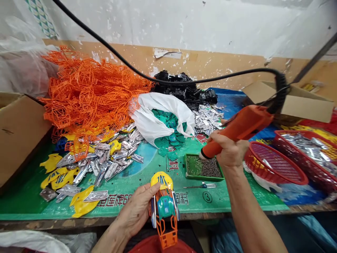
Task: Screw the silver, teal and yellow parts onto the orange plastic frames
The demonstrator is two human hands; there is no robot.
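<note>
My left hand (137,211) grips a partly built plastic toy car (164,207) near the table's front edge, with a yellow shell at its far end, a teal centre and an orange lattice frame. My right hand (229,149) is closed around an orange electric screwdriver (237,128), held tilted with its tip down. That tip reaches the corner of a green tray of small dark screws (204,167). A small hand screwdriver (201,186) lies on the table just below the tray.
Heaped on the green table mat (147,200) are orange lattice frames (89,98), silver parts (110,158), yellow shells (51,162) and black parts (184,89). A white bag (155,119) holds teal pieces. Red baskets (275,163) stand right, cardboard boxes (21,133) at the sides, and a black cable (168,81) crosses overhead.
</note>
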